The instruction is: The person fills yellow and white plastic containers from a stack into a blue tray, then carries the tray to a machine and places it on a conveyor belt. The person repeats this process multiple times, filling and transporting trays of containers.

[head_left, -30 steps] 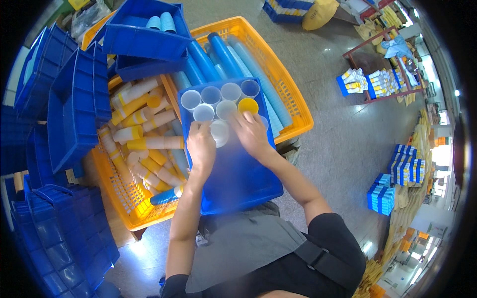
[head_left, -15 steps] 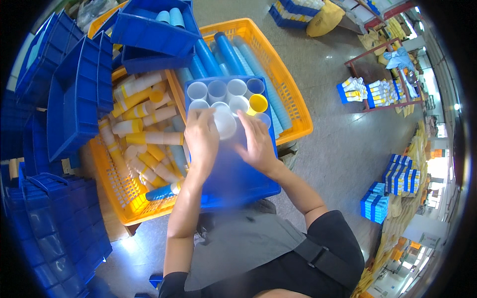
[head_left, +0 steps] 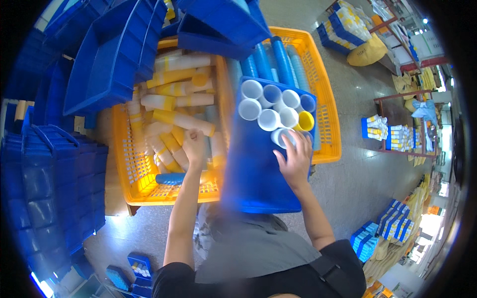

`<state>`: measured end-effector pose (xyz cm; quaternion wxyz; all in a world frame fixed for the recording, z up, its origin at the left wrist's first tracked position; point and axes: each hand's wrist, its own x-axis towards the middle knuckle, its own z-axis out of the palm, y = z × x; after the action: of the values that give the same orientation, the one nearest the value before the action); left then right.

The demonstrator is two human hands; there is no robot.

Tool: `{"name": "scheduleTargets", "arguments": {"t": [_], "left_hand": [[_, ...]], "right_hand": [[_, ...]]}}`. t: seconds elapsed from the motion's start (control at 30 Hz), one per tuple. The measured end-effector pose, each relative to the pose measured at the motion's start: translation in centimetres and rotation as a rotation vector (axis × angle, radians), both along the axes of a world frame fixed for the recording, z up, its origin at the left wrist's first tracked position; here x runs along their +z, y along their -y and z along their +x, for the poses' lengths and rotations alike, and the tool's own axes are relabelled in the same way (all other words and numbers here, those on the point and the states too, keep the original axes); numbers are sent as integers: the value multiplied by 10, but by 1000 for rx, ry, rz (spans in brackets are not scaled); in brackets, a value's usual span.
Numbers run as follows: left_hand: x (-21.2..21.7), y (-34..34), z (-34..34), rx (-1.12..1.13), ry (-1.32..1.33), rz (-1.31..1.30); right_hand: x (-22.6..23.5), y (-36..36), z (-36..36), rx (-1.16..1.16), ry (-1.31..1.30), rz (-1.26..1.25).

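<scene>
My right hand (head_left: 296, 159) is at a white cup (head_left: 279, 139), fingers over its right side and thumb below. That cup stands at the near end of rows of white cups (head_left: 250, 109) and a yellow cup (head_left: 305, 120) in a blue bin (head_left: 263, 184). My left hand (head_left: 195, 146) is over a yellow basket (head_left: 124, 174), its fingers curled and slightly blurred among white-and-yellow cup stacks (head_left: 174, 120). Whether it grips one of them is hidden.
Blue cup stacks (head_left: 283, 59) lie in the basket's far right part, and one blue stack (head_left: 170, 179) at its near edge. Empty blue bins (head_left: 107, 59) are piled at left. Packed bins (head_left: 395, 218) sit on the floor at right.
My left hand has left the white cup and moved left over the basket. My right hand stays at the cup, which now sits lower in the bin's rows. The view has shifted.
</scene>
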<state>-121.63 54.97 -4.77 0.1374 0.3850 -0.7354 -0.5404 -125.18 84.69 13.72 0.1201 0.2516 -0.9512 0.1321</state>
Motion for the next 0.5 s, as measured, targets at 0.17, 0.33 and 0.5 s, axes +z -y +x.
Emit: {"name": "scheduleTargets", "arguments": {"t": [0.17, 0.33, 0.5], "left_hand": [[-150, 69, -84, 544, 326, -34], [-150, 108, -80, 507, 210, 319], [-34, 93, 10, 385, -354, 521]], "right_hand": [[8, 7, 33, 17, 114, 62], [15, 10, 57, -32, 106, 59], [38, 55, 64, 124, 134, -187]]}}
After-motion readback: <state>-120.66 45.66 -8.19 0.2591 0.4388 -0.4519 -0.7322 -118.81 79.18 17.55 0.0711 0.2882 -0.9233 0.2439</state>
